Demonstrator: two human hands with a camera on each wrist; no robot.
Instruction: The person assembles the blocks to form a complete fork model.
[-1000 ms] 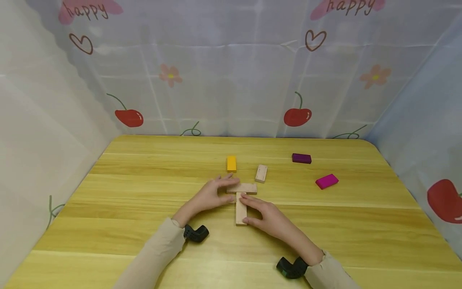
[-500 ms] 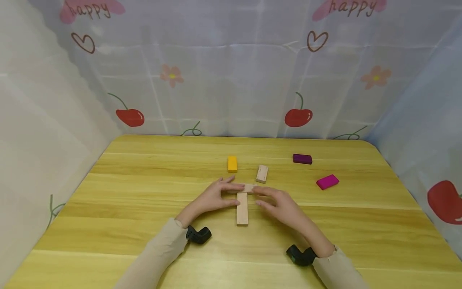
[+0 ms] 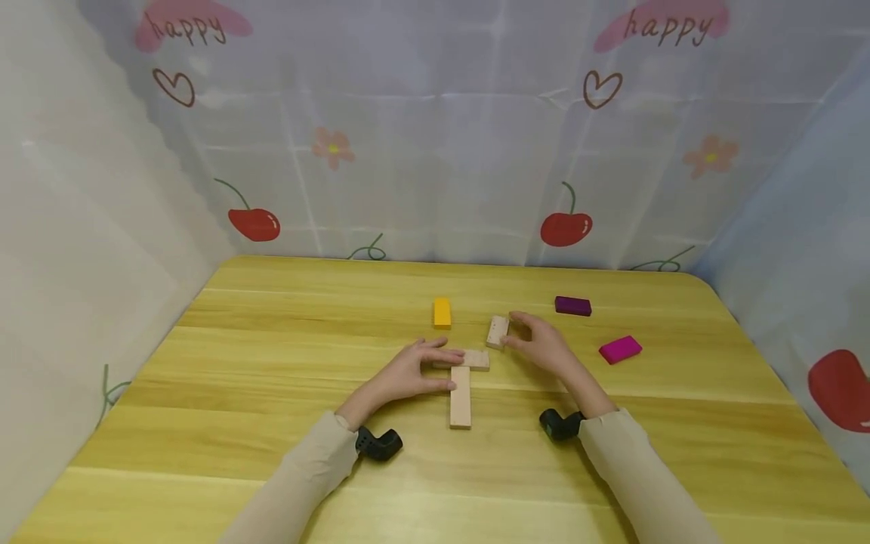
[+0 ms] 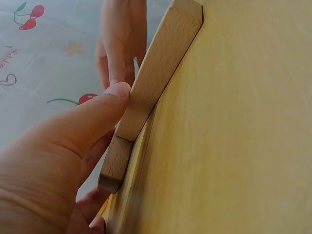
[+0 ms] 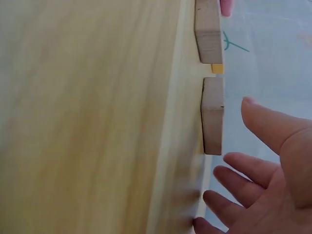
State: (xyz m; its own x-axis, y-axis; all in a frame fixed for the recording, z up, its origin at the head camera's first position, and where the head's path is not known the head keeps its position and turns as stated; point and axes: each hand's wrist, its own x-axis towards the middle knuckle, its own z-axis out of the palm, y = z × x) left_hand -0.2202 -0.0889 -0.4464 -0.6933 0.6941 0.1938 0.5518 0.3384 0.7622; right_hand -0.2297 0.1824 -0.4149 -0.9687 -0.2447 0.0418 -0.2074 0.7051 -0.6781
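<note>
Two plain wooden blocks lie flat in a T: a crosswise block (image 3: 478, 360) and a lengthwise block (image 3: 460, 404) butting against its near side. My left hand (image 3: 408, 372) rests at them, thumb touching the lengthwise block's left side and fingers over the crosswise block's left part. In the left wrist view the thumb tip presses that block (image 4: 161, 68) beside the joint. A third wooden block (image 3: 498, 332) lies slightly tilted behind and to the right. Around its right side is my right hand (image 3: 544, 345), fingers spread. The right wrist view shows a gap between this block (image 5: 213, 119) and the thumb.
Behind the T lies a yellow block (image 3: 442, 313). Farther right are a purple block (image 3: 573, 306) and a magenta block (image 3: 620, 350). A patterned curtain (image 3: 435, 166) hangs at the table's (image 3: 272, 363) far edge. Each wrist carries a black device (image 3: 381, 445).
My right hand has left the lengthwise block, passed the crosswise block's right end and moved forward to the third wooden block. The left hand stays at the T, its fingers now farther over the crosswise block.
</note>
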